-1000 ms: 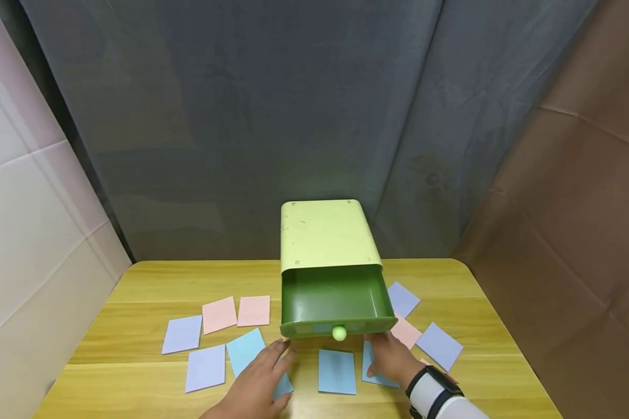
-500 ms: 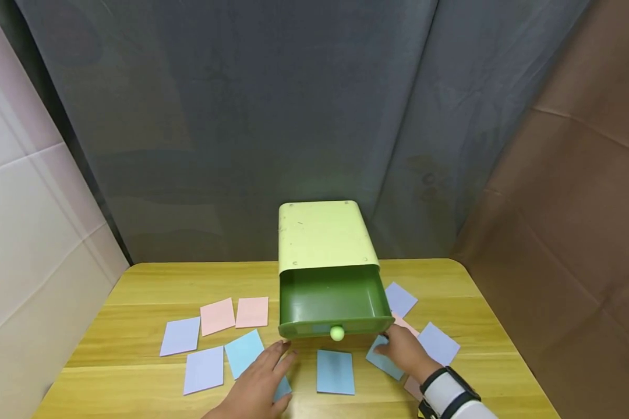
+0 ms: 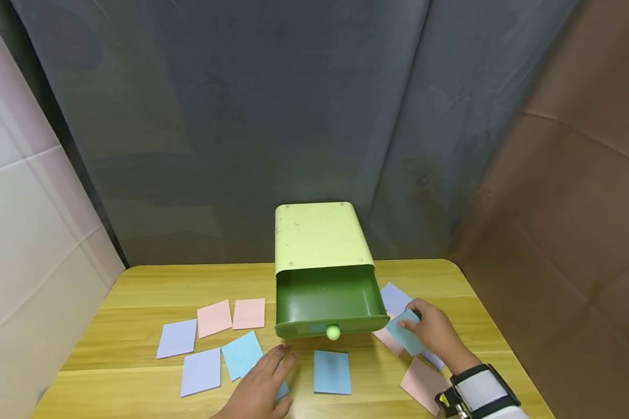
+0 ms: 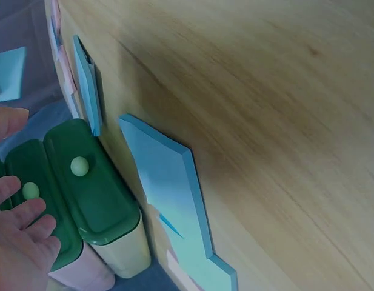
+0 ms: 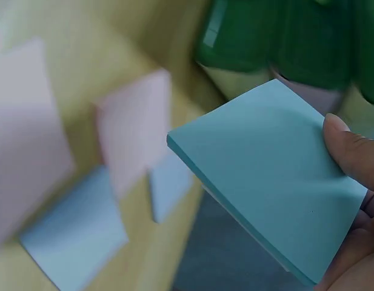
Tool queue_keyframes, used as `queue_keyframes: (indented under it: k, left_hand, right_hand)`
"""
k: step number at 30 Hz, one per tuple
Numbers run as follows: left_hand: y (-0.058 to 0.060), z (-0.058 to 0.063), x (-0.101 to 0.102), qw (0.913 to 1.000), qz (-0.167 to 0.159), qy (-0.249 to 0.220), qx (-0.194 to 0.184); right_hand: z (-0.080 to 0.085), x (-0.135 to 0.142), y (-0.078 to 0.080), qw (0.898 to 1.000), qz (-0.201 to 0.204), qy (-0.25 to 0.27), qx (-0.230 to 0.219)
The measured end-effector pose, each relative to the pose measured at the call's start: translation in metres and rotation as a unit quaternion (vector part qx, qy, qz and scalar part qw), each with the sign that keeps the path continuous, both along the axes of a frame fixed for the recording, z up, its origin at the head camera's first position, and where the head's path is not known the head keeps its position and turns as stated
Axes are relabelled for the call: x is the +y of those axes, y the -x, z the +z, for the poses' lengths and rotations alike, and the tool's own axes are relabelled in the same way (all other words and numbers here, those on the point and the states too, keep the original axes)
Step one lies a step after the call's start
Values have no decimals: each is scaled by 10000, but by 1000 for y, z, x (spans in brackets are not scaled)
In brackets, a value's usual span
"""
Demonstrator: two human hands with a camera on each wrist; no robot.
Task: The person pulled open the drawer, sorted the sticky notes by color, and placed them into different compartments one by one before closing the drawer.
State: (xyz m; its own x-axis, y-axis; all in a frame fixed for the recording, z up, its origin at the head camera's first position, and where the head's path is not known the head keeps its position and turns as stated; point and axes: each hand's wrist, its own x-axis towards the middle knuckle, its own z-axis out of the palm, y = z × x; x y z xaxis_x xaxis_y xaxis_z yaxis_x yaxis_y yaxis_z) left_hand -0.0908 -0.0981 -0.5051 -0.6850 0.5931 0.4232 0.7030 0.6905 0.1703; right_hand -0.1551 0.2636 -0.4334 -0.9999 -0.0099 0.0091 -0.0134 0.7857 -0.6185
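In the head view my right hand (image 3: 440, 334) pinches a blue sticky note pad (image 3: 406, 333), held above the table to the right of the drawer. The right wrist view shows my thumb (image 5: 350, 148) on top of this pad and fingers curled beneath. My left hand (image 3: 262, 381) lies low with fingers spread, over or beside two light-blue pads (image 3: 242, 355), which it partly covers; whether it touches them I cannot tell. Its fingers look loose in the left wrist view. A green drawer (image 3: 327, 297) with a round knob (image 3: 333, 332) is pulled out of a pale yellow-green cabinet (image 3: 322, 235).
On the wooden table (image 3: 136, 291), pink pads (image 3: 248, 314) and lilac pads (image 3: 200, 372) lie left of the cabinet. A blue pad (image 3: 332, 372) is in front. Right of it lie lilac pads (image 3: 395, 298) and pink pads (image 3: 424, 384). Grey cloth (image 3: 293, 116) hangs behind.
My right hand has picked up the blue pad from the table and moved right and away with it. A pink pad now shows near my right wrist. My left hand stays nearly still.
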Motion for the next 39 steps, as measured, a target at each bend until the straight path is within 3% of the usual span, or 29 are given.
queue_keyframes:
  k: [7,13,21,27,33,39]
  left_hand:
    - [0,1,-2,10000,48,27,-43]
    - [-1,1,-2,10000,79,-17,9]
    - [-2,2,-1,10000,67,-22,-39]
    - [-2,5,1,9998,115,-15,-132]
    - [-3,9,3,9996,189,-43,-226]
    - [-3,11,3,9990,207,-49,-399]
  right_hand:
    - [39,9,-3,9967,-58,-308,742]
    - [71,1,-3,9866,-10,-589,1519]
    - [106,-22,-4,9799,311,-514,1901]
    - [113,-43,-1,9736,587,-272,2189]
    - [110,-64,5,9769,1236,-153,1734]
    - [105,-80,12,9670,2056,-497,1419]
